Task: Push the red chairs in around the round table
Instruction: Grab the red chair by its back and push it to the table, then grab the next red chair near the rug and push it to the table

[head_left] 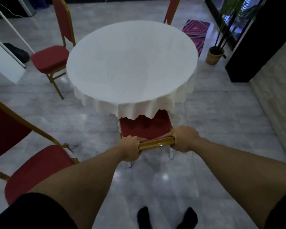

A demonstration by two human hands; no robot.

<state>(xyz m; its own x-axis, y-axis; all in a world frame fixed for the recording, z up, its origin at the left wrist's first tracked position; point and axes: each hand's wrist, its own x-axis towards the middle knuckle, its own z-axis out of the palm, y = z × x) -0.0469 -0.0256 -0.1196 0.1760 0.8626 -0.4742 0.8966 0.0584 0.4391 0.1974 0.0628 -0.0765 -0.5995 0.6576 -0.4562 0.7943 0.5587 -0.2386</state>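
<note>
Fingers of left hand (130, 147) and right hand (184, 139) clench red chair (145, 128) backrest.

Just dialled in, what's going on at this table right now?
A person's left hand and right hand grip the gold top rail of a red padded chair, its seat partly under the white-clothed round table. Two more red chairs, near left and far left, stand pulled out.

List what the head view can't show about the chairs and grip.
- Near chair: seat front is under the tablecloth.
- Far chair: table hides the seat; top edge cuts the back.
- Left hand, right hand: fingers curl behind the gold rail.
</note>
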